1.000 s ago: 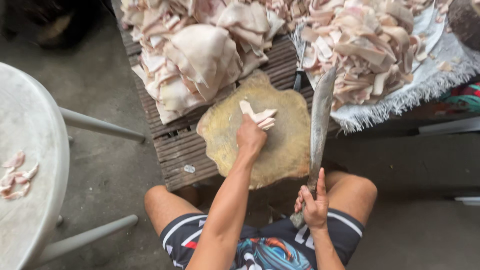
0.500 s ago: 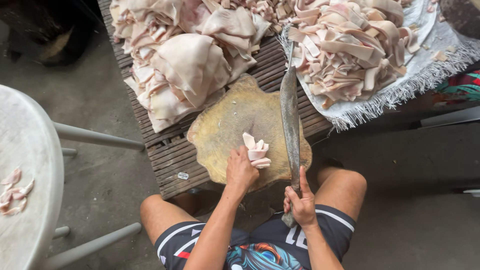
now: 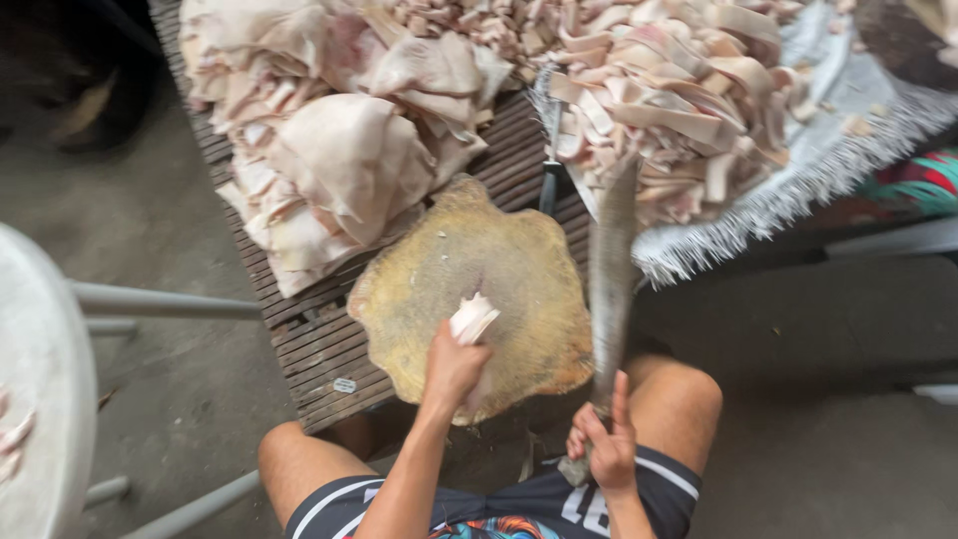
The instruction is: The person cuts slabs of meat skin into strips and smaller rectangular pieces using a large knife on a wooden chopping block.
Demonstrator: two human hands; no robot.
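Left hand (image 3: 454, 367) grips pale strips (image 3: 471, 319), drawn toward six o'clock on block (image 3: 519, 269); right hand (image 3: 607, 449) clasps raised cleaver (image 3: 611, 269), poised to chop.

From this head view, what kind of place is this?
Probably an informal meat-cutting spot, set low to the ground: piles of pale meat slabs on a slatted pallet, a worn chopping block, and a long knife in the right hand.

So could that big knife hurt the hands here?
It could. The left hand holds a small stack of pale strips on the round wooden block, with the long blade in the right hand raised close beside it; a chop landing off line might reach the fingers. The strips look slick, so they may slip. The block also overhangs the slatted pallet and might rock.
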